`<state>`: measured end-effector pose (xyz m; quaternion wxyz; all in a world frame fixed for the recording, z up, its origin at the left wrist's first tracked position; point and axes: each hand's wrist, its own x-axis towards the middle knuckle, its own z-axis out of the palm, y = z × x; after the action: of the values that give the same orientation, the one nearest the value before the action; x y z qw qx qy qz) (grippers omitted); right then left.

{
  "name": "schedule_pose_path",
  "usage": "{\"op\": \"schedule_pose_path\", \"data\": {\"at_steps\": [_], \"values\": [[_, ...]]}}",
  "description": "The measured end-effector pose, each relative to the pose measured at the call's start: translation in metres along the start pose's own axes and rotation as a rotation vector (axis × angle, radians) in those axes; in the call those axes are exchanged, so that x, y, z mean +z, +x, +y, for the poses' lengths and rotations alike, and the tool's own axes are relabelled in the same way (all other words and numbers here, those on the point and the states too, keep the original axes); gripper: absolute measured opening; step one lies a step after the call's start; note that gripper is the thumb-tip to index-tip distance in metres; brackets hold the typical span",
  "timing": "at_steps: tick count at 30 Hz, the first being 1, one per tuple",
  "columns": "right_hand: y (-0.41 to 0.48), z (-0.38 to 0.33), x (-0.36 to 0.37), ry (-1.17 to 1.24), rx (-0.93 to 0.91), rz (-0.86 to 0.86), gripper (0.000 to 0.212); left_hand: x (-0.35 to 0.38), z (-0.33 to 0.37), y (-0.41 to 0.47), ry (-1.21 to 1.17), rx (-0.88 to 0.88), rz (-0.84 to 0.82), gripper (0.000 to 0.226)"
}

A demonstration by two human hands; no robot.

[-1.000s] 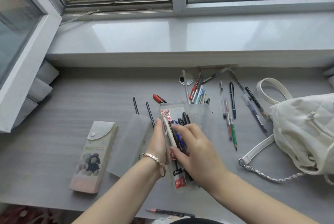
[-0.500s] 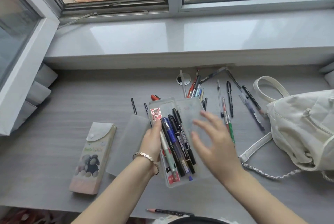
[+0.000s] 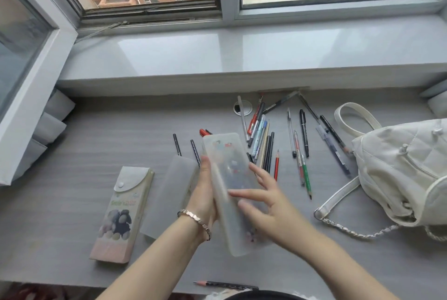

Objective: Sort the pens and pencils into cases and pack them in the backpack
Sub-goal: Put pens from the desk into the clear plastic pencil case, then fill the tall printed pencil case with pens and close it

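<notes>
gripping the frosted case (image 3: 227,166), the left hand (image 3: 204,194) is holding it tilted above the desk (image 3: 121,135), fingers hiding behind the plastic. the right hand (image 3: 264,206) is laying spread, straight fingers (image 3: 242,194) on the blurred lid, grasping nothing. pens (image 3: 232,171) inside are showing only as faint smudges; the backpack (image 3: 399,174) is sitting cut off at right.

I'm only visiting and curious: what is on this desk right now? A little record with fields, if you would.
left hand: grips the frosted case by its left edge
right hand: fingers spread, touching the case's front
case contents: only dim shapes through the plastic
loose pens: on the desk right of the case, unsorted
sheep-print case: lying flat at left, flap closed
frosted sleeve: lying between the two cases
backpack: white, at the desk's right end
stray pencil: at the desk's near edge
</notes>
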<state>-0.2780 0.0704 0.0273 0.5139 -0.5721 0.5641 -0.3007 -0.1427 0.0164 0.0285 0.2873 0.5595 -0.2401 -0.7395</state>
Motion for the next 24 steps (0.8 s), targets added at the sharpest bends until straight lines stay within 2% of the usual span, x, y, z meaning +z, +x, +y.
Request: {"op": "schedule_pose_path", "data": {"at_steps": [3, 4, 6, 8, 11, 14, 16, 17, 19, 20, 22, 24], "values": [[0.003, 0.008, 0.012, -0.048, -0.116, 0.07, 0.035, -0.003, -0.007, 0.003, 0.026, 0.044, 0.054, 0.064], [0.006, 0.01, 0.011, 0.026, -0.07, 0.13, 0.04, -0.005, -0.009, 0.003, 0.046, 0.074, 0.095, 0.063], [0.009, 0.016, 0.005, 0.291, 0.176, 0.214, 0.058, -0.011, -0.013, 0.005, 0.087, 0.124, 0.131, 0.05], [0.011, 0.021, 0.002, 0.463, 0.385, 0.107, 0.067, -0.016, -0.016, 0.004, 0.127, 0.181, 0.155, 0.028], [0.008, 0.027, 0.0, 0.521, 0.461, 0.001, 0.077, -0.016, -0.02, 0.0, 0.229, 0.256, 0.144, 0.014], [0.004, 0.029, -0.001, 0.566, 0.432, 0.033, 0.06, -0.017, -0.019, -0.004, 0.357, 0.282, 0.099, 0.016], [0.002, 0.028, -0.003, 0.553, 0.384, 0.071, 0.048, -0.029, -0.018, -0.001, 0.579, 0.338, 0.123, 0.029], [0.001, 0.027, -0.004, 0.545, 0.358, 0.101, 0.042, -0.042, -0.019, 0.003, 0.767, 0.376, 0.194, 0.032], [0.002, 0.027, -0.007, 0.535, 0.336, 0.164, 0.019, -0.075, -0.017, 0.01, 1.142, 0.475, 0.49, 0.038], [0.003, 0.026, -0.008, 0.526, 0.328, 0.189, 0.018, -0.094, -0.016, 0.014, 1.236, 0.506, 0.632, 0.045], [0.008, 0.025, -0.011, 0.479, 0.335, 0.226, 0.019, -0.129, -0.01, 0.016, 1.3, 0.369, 0.832, 0.056], [0.016, 0.021, -0.01, 0.426, 0.343, 0.197, 0.009, -0.158, -0.005, 0.014, 1.306, 0.078, 0.884, 0.07]]}}
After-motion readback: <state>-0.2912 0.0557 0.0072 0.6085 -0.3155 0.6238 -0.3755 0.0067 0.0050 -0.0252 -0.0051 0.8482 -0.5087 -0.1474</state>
